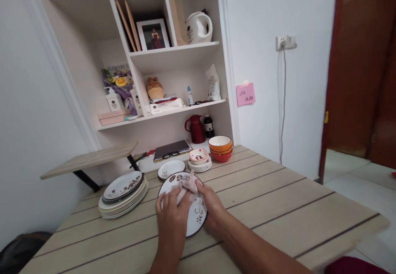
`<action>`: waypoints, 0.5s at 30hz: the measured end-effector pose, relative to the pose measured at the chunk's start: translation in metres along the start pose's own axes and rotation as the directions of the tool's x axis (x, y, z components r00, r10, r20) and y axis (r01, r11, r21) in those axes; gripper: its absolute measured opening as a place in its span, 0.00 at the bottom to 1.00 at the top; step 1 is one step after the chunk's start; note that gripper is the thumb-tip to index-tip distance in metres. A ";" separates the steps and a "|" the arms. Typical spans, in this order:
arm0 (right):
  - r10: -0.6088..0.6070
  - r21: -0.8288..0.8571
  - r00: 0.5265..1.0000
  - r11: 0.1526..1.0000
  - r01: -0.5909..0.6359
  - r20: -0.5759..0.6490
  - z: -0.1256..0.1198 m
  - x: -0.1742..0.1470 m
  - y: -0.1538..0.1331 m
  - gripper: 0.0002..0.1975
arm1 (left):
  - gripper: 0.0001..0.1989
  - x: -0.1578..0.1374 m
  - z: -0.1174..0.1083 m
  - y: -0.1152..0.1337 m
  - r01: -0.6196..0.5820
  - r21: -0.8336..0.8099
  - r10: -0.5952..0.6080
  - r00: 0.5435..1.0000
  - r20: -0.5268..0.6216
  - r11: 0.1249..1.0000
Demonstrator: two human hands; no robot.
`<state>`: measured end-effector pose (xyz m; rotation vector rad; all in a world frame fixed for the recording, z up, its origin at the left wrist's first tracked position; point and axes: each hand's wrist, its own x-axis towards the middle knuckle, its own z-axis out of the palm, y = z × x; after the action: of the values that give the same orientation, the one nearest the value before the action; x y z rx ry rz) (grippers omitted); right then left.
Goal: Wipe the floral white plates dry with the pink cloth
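A white plate [195, 221] with a dark rim and brown floral pattern is tilted over the table, between my hands. My left hand [173, 208] lies over its left part, fingers curled round a crumpled pale pink cloth [191, 183] that rests on the plate's face. Along the right edge, my right hand [213, 206] grips the plate, its thumb on top near the cloth and its other fingers hidden beneath. Behind this plate sits a short stack of smaller patterned plates [171, 168]. To the left stands a taller stack of plates [123, 195].
Stacked orange and red bowls [220, 150] stand at the back, beside small white dishes [200, 167] topped by a patterned square bowl [198, 155]. Behind are a dark red jug [196, 129] and a dark laptop-like slab [172, 150]. A raised wooden shelf [89, 158] overhangs the left.
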<state>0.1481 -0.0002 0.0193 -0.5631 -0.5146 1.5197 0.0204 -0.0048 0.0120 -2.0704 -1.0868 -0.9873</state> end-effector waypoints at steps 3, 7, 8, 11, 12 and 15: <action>0.025 0.052 0.998 0.998 -0.023 -0.050 -0.001 0.002 0.001 0.15 | 0.13 0.002 -0.002 -0.006 0.147 0.099 -0.145 0.989 -0.026 0.984; 0.076 0.066 0.989 0.996 -0.068 -0.126 -0.007 0.006 -0.001 0.16 | 0.13 -0.001 -0.003 -0.009 0.081 0.051 -0.081 0.997 -0.001 0.995; 0.080 0.068 0.989 0.995 -0.072 -0.127 -0.008 0.006 -0.002 0.17 | 0.12 -0.002 -0.004 -0.008 0.040 0.008 -0.040 0.999 0.005 0.999; 0.086 0.077 0.990 0.994 -0.077 -0.113 -0.009 0.006 -0.004 0.17 | 0.13 -0.005 -0.005 -0.002 -0.075 -0.122 0.078 0.997 0.017 0.990; 0.083 0.081 0.991 0.994 -0.075 -0.102 -0.009 0.006 -0.004 0.17 | 0.13 -0.006 -0.005 0.000 -0.100 -0.147 0.104 0.994 0.019 0.984; 0.062 0.070 0.995 0.996 -0.057 -0.073 -0.006 0.004 -0.004 0.16 | 0.14 -0.006 -0.003 0.003 -0.137 -0.156 0.147 0.988 0.048 0.978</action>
<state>0.1549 0.0036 0.0170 -0.5850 -0.3896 1.5604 0.0199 -0.0114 0.0086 -2.2790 -0.9015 -0.9698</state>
